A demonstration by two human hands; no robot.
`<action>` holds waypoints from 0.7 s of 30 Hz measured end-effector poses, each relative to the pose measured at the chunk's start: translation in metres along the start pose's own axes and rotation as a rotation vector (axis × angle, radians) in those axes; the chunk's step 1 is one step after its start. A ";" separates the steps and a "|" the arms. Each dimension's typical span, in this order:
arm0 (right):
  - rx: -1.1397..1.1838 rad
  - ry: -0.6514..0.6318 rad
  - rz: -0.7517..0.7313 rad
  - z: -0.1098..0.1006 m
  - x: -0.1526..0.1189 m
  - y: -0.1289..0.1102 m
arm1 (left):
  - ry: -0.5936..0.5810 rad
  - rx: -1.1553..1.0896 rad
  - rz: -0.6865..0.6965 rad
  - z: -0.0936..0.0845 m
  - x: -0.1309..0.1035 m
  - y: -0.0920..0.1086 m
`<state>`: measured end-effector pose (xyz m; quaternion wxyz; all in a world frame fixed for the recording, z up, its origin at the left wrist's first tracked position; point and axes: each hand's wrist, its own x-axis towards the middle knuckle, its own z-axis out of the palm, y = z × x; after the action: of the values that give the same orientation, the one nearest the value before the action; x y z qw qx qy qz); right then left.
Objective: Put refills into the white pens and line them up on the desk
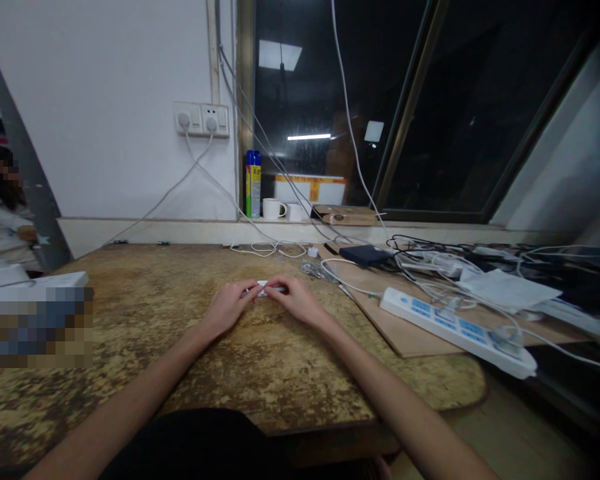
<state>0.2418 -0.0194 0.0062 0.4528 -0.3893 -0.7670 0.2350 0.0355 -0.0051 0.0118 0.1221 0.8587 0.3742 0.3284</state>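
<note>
My left hand and my right hand meet over the middle of the worn wooden table. Between their fingertips is a small white object, flat and light, with greyish ends partly covered by the fingers. Its exact kind is too small to make out. Both hands are closed, thumb and fingers pinching it from either side, just above or on the tabletop; which of the two I cannot tell.
At right, a white power strip lies over a brown board among tangled cables. A dark box sits behind. On the sill stand a spray can and a white mug. A person is at far left.
</note>
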 end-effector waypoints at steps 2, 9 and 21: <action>0.013 0.001 -0.014 0.000 0.000 0.000 | -0.009 -0.011 -0.009 -0.001 0.000 0.000; 0.100 0.008 -0.009 0.001 0.002 0.005 | -0.005 -0.011 -0.019 -0.001 0.000 -0.001; 0.259 0.125 0.112 -0.006 0.009 0.017 | 0.022 -0.196 0.022 0.001 0.005 -0.016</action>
<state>0.2513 -0.0023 0.0018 0.5323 -0.3836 -0.6776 0.3323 0.0292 0.0092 0.0063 0.1977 0.8430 0.3322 0.3740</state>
